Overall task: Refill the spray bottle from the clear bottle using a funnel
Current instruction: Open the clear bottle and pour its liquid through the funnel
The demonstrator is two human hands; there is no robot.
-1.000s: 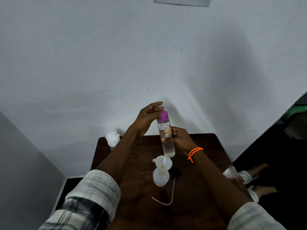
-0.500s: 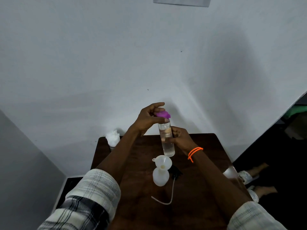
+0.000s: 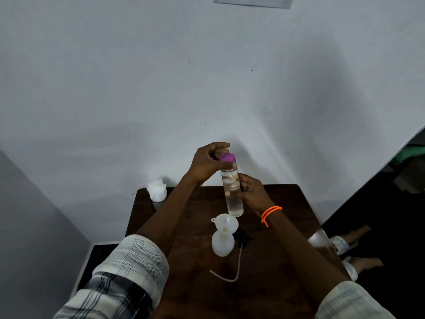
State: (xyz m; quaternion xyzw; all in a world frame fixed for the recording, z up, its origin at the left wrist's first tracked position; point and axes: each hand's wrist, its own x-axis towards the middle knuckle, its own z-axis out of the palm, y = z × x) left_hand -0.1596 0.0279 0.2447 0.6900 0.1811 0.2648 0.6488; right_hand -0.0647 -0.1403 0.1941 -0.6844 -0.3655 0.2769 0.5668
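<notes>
A tall clear bottle (image 3: 233, 196) with liquid inside stands upright above the far part of the dark wooden table (image 3: 276, 261). My right hand (image 3: 251, 192) grips its middle. My left hand (image 3: 208, 163) pinches the purple cap (image 3: 227, 157) at the top, thumb across the bottle's neck. In front of it stands the small white spray bottle (image 3: 222, 244) with a white funnel (image 3: 225, 223) seated in its mouth. The black spray head (image 3: 244, 238) with its long white dip tube (image 3: 230, 276) lies on the table just right of the spray bottle.
A white crumpled tissue wad in a cup (image 3: 157, 191) stands at the table's far left corner. A white round object (image 3: 318, 238) sits at the right edge. A person's feet (image 3: 358, 249) are on the floor to the right. A pale wall rises behind.
My left hand has turned at the purple cap, which tilted half a second ago and now sits level. The bottle and my right hand stayed almost in place.
</notes>
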